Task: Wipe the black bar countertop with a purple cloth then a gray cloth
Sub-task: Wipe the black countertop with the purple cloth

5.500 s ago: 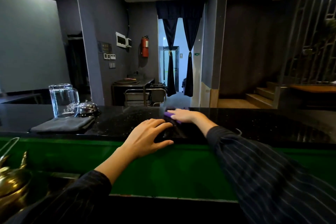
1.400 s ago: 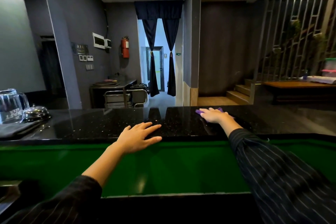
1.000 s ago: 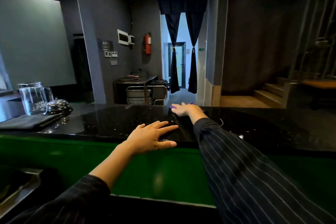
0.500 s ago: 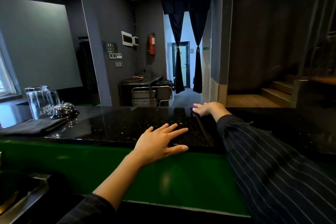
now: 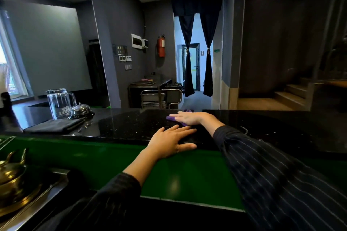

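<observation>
The black speckled bar countertop (image 5: 127, 125) runs across the view above a green front panel. My right hand (image 5: 191, 117) lies flat on the purple cloth (image 5: 170, 118), pressing it onto the counter near the far edge; only the cloth's edges show around the fingers. My left hand (image 5: 170, 141) rests palm down on the counter's near edge, fingers spread, holding nothing. A folded gray cloth (image 5: 54, 125) lies on the counter to the left.
A glass pitcher (image 5: 60, 103) and a metal call bell (image 5: 81, 110) stand just behind the gray cloth. A brass teapot (image 5: 11, 178) sits on a steel surface at lower left. Stairs rise at the far right beyond the counter.
My right hand has slid the purple cloth leftward along the far part of the counter, then slightly nearer. My left hand stays planted on the near edge. The view has swung left.
</observation>
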A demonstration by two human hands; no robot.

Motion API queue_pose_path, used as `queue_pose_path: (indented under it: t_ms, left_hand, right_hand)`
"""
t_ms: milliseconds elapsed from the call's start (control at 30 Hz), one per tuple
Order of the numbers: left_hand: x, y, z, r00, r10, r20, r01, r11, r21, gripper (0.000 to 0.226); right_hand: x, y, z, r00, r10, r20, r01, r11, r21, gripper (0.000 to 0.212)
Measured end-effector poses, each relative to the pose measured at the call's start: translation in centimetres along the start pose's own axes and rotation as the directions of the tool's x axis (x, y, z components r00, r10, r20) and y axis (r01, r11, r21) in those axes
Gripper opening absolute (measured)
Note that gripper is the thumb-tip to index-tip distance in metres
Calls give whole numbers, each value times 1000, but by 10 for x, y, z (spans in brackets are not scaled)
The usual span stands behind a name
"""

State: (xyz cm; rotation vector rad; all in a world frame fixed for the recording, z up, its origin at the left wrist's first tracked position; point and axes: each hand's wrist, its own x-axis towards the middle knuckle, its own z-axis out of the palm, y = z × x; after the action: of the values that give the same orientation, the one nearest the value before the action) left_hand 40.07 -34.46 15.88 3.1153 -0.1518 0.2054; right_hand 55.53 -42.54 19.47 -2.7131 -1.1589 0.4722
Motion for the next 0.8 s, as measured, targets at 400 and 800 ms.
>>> queue_pose_path:
  t_ms: [400, 800]
  left_hand:
    - [-25, 21, 15, 987, -95, -131, 94, 996, -14, 46]
    - [-20, -41, -21, 986, 122, 115, -85, 954, -287, 59]
  right_hand:
    - [-179, 146, 17, 698, 641, -321, -652, 753, 86, 51]
    - [-73, -41, 49, 800, 486, -351, -519, 855, 0, 53]
